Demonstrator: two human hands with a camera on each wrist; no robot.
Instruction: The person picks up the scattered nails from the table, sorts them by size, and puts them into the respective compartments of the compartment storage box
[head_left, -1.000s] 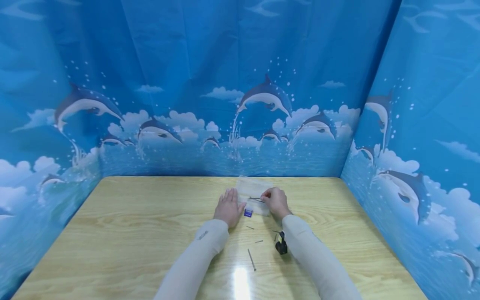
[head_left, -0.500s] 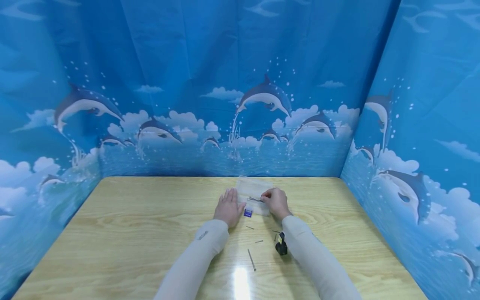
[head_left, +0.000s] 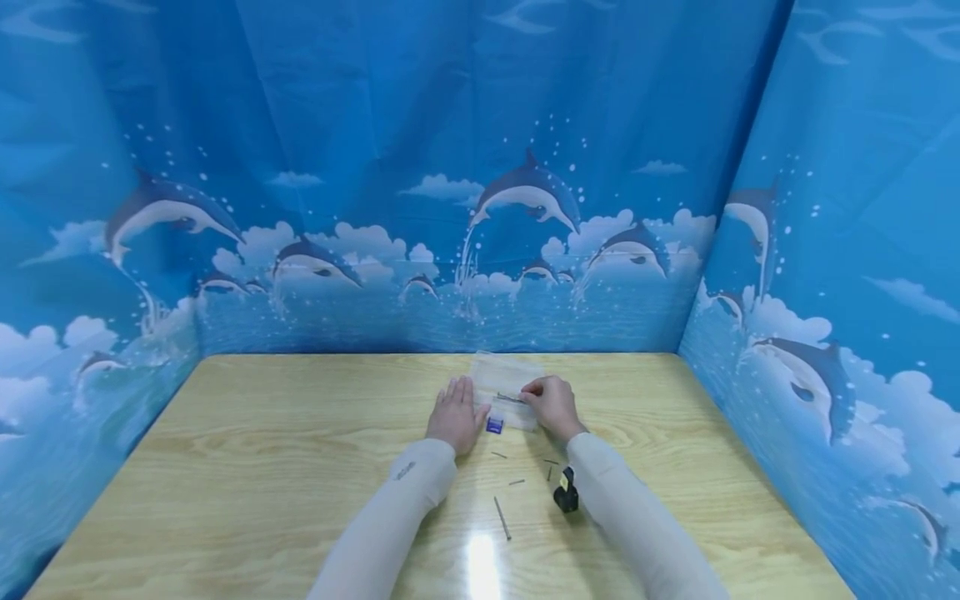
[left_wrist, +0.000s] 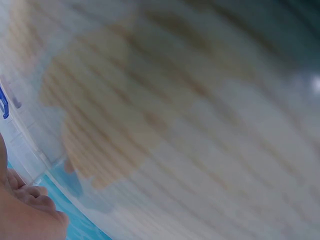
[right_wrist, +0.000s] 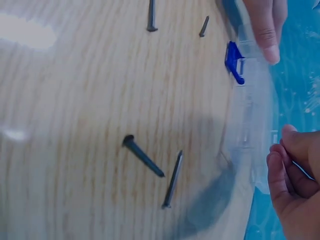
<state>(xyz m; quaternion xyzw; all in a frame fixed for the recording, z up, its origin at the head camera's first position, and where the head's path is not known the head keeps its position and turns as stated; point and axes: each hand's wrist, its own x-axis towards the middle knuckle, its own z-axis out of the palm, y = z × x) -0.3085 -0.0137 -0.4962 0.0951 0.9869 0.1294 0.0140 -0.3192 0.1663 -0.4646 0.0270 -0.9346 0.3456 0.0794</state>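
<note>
A clear plastic box (head_left: 517, 418) with its lid raised lies near the table's back edge, a blue latch (head_left: 495, 426) at its front. My left hand (head_left: 453, 419) rests on the table at the box's left side, fingers straight, thumb at the box's edge. Over the right part of the box, my right hand (head_left: 553, 406) pinches the end of a dark nail (head_left: 508, 397) with thumb and fingertips. That nail lies low over the box, pointing left. In the right wrist view, the fingertips (right_wrist: 275, 156) are drawn together and the nail is hidden.
Several loose nails lie on the table in front of the box, among them a long nail (head_left: 502, 518) and a short nail (head_left: 517, 482). A small black device (head_left: 566, 492) is beside the right sleeve. A blue dolphin-print curtain (head_left: 360, 208) stands behind the table.
The nail at the right fingertips has come down slightly toward the box. The right forearm has shifted a little to the right; the left hand stays in place.
</note>
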